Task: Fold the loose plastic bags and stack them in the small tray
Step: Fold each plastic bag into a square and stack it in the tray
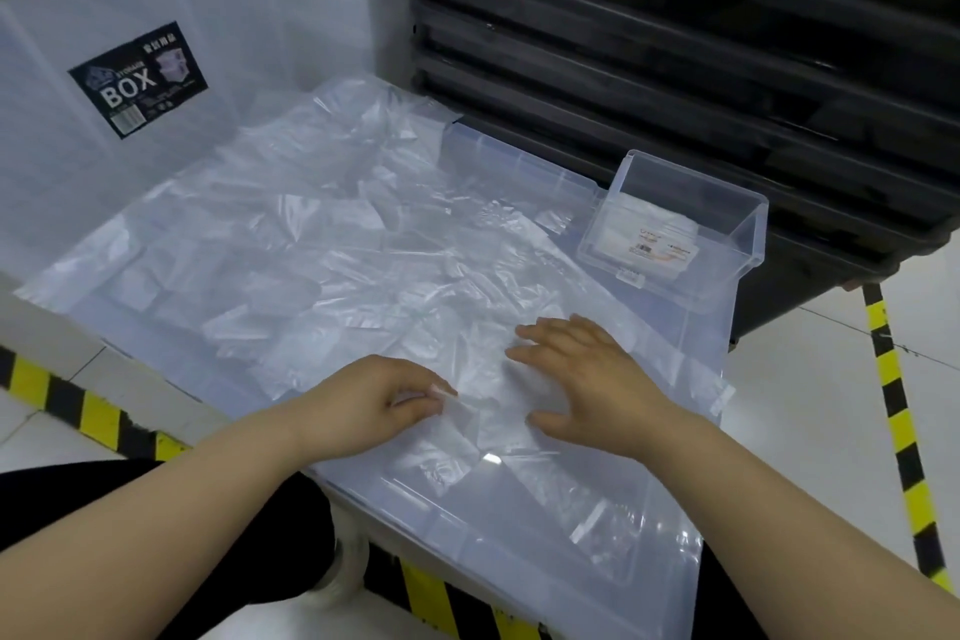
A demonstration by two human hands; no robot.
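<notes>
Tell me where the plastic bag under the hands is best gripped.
Probably at its near left edge, pinched from the person's side, as the left hand does: the plastic bag lies flat and limp, so only an edge lifts; the right hand presses it down.

A translucent bluish storage-box lid [698, 333] serves as the work surface, set low over the pale floor [810, 405]. Loose plastic bags [322, 250] lie spread and overlapping across nearly all of it. A small clear tray [675, 224] stands at its far right edge.

Head-worn view, close, steeply downward
</notes>
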